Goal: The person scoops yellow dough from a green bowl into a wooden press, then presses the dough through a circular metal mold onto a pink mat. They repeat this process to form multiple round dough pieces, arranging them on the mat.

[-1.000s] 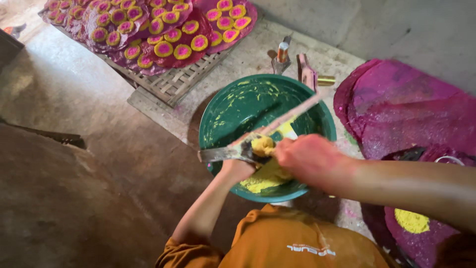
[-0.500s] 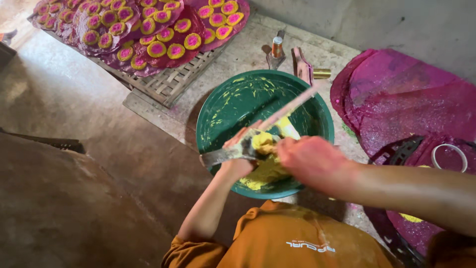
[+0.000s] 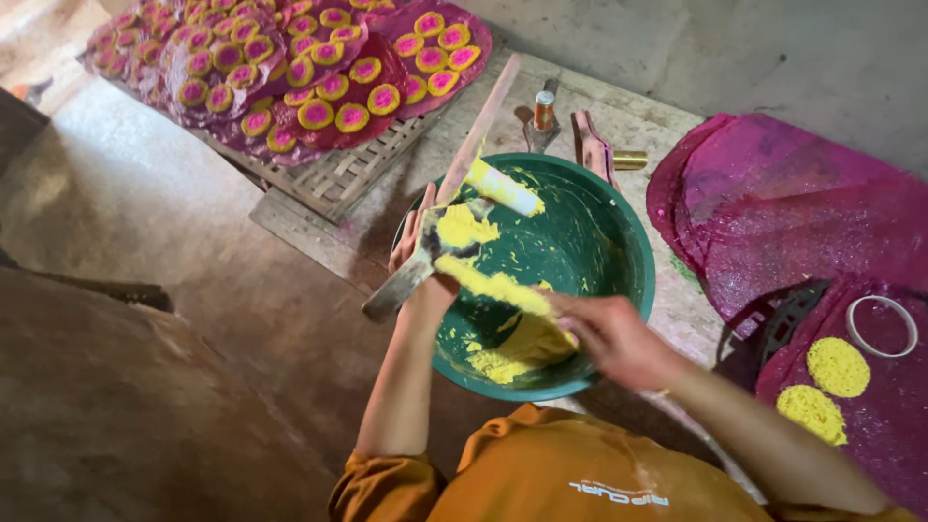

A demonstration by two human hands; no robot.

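Floor (image 3: 145,319): brown, bare earth or cement, left of the work area.

Pink cloth (image 3: 802,213): spread at right, with a second pink sheet below it carrying two round yellow patties (image 3: 836,365) and a white ring (image 3: 882,326).

Tray (image 3: 338,174): woven, at upper left, covered by pink sheets loaded with rows of yellow-rimmed, pink-centred discs (image 3: 319,87).

Basin (image 3: 551,280): green, round, standing on a grey slab between tray and cloth. Its inner wall is streaked yellow; a heap of yellow paste (image 3: 512,353) lies at the near side.

Stick (image 3: 478,130): long, wooden, running from the basin rim up towards the tray.

Left hand (image 3: 416,242): at the basin's left rim, closed around a flat blade (image 3: 425,256) smeared with yellow paste.

Right hand (image 3: 604,333): over the basin's near right side, fingers curled on a yellow-coated strip (image 3: 493,285) reaching to the blade.

Small items beyond the basin: a small bottle (image 3: 544,108) and a brass-coloured cylinder (image 3: 630,159).
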